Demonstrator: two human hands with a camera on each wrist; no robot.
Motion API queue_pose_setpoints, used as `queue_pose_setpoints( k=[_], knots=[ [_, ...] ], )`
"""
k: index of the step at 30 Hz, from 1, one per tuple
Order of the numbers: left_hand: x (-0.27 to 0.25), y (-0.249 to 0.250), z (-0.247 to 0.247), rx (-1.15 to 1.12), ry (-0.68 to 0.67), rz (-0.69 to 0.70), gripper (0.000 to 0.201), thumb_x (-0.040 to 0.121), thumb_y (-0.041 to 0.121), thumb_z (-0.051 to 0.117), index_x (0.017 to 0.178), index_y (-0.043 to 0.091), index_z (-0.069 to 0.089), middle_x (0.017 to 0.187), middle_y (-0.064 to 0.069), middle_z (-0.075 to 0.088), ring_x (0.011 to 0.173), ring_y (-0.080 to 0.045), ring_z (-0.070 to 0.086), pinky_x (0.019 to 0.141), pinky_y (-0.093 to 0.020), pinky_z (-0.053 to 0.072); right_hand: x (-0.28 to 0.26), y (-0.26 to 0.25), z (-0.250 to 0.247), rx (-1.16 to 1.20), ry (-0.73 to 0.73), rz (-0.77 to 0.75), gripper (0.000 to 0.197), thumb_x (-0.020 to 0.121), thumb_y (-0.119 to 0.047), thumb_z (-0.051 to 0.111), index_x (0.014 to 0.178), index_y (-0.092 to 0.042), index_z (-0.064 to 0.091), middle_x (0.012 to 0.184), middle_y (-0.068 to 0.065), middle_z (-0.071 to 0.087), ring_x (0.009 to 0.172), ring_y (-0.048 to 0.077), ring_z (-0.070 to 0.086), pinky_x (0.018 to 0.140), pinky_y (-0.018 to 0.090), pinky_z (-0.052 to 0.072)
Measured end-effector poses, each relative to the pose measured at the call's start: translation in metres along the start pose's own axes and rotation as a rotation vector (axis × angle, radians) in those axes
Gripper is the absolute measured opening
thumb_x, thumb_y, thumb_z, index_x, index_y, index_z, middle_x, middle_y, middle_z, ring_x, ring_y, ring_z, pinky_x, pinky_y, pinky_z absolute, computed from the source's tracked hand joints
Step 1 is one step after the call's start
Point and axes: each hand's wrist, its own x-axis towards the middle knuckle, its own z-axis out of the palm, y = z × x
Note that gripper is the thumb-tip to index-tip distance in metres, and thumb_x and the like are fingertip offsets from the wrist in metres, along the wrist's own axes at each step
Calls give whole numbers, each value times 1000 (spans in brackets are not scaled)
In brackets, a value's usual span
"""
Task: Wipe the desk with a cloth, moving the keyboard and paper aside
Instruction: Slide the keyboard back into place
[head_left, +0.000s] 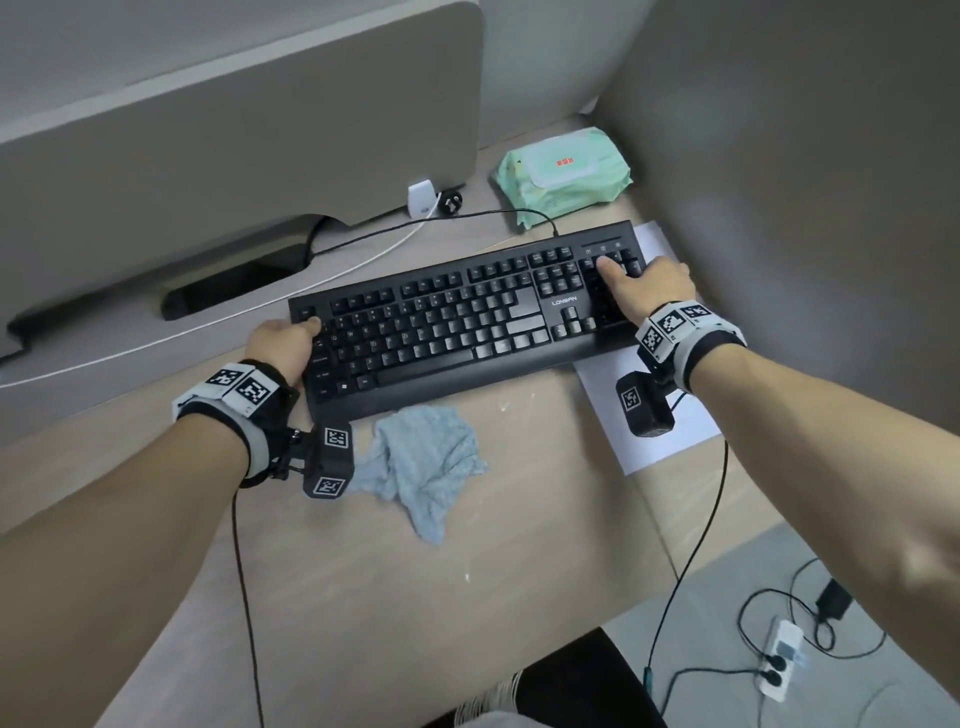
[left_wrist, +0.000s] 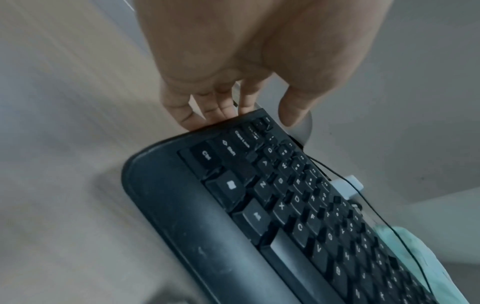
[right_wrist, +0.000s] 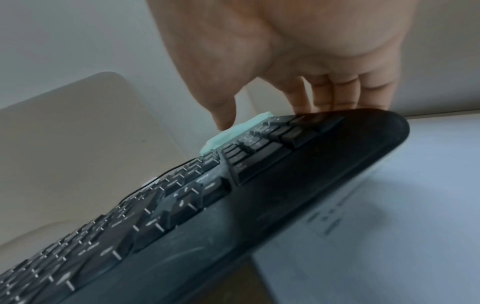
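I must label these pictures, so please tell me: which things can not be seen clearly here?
- Paper: head view, partly hidden under the keyboard; its print is blurred in the right wrist view.
- Left hand fingers: left wrist view, tips hidden behind the keyboard's edge.
- Wipes pack: head view, label too small.

Bare forearms; white-and-black wrist bands (head_left: 236, 402) with square coded tags (both wrists); black camera modules (head_left: 645, 404), trailing cables.
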Motion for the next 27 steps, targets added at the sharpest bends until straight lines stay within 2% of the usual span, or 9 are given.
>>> queue_pose_setpoints(
  k=[4, 8, 11, 15, 19, 21, 23, 25, 27],
  knots=[
    [7, -30, -61, 11, 77, -2, 58, 76, 43, 64, 123, 9, 60, 119, -11, 66, 105, -31, 62, 98, -45, 50, -46, -36, 22, 56, 52, -82, 86, 82, -72, 54, 129, 0, 46, 132, 23, 52, 123, 40, 49, 100, 45, 41],
    [13, -76, -140, 66, 153, -20, 58, 80, 47, 62, 122, 6, 61, 119, -14, 65, 108, -35, 62, 100, -45, 47, -106, -82, 55, 90, 38, -162, 88, 79, -75, 53, 125, 0, 47, 126, 23, 57, 117, 40, 55, 95, 44, 44],
    [16, -114, -198, 86, 181, -63, 60, 84, 49, 59, 123, 4, 60, 123, -18, 63, 113, -37, 59, 104, -45, 43, -153, -118, 81, 51, -26, -225, 84, 82, -73, 52, 123, 0, 49, 125, 23, 59, 115, 39, 57, 93, 42, 44],
    [25, -164, -283, -10, 292, -112, 53, 85, 40, 65, 124, 5, 60, 127, -16, 62, 116, -35, 59, 105, -40, 43, -214, -174, 128, 46, -114, -310, 78, 84, -73, 51, 115, -1, 52, 115, 21, 64, 105, 38, 61, 80, 38, 43],
    [34, -209, -359, -56, 375, -207, 54, 88, 33, 63, 128, -3, 56, 129, -16, 61, 117, -34, 58, 97, -29, 40, -266, -229, 180, 43, -187, -359, 80, 81, -76, 51, 112, -3, 53, 111, 19, 65, 105, 38, 62, 84, 41, 49],
    [36, -226, -389, -68, 394, -239, 51, 90, 28, 61, 129, -4, 54, 131, -17, 59, 120, -34, 56, 93, -27, 38, -288, -252, 204, 31, -204, -386, 82, 79, -78, 51, 109, -2, 56, 107, 19, 66, 103, 38, 63, 81, 39, 49],
    [44, -243, -415, -44, 387, -264, 46, 91, 27, 58, 127, -2, 56, 130, -17, 59, 119, -35, 55, 96, -30, 39, -307, -272, 224, 1, -221, -410, 82, 79, -79, 49, 106, -2, 57, 103, 18, 66, 101, 37, 64, 76, 36, 45],
    [53, -257, -438, -43, 377, -289, 41, 84, 27, 57, 119, 5, 62, 124, -14, 63, 114, -36, 58, 101, -36, 43, -323, -290, 240, -22, -246, -415, 78, 82, -76, 50, 109, -2, 54, 103, 15, 64, 100, 35, 62, 74, 34, 41],
    [65, -272, -456, -53, 404, -296, 31, 78, 22, 54, 105, 11, 67, 112, -8, 67, 106, -33, 62, 96, -36, 46, -335, -306, 253, -30, -268, -426, 77, 83, -75, 50, 109, -3, 52, 106, 15, 63, 100, 35, 61, 74, 34, 40]
  ],
)
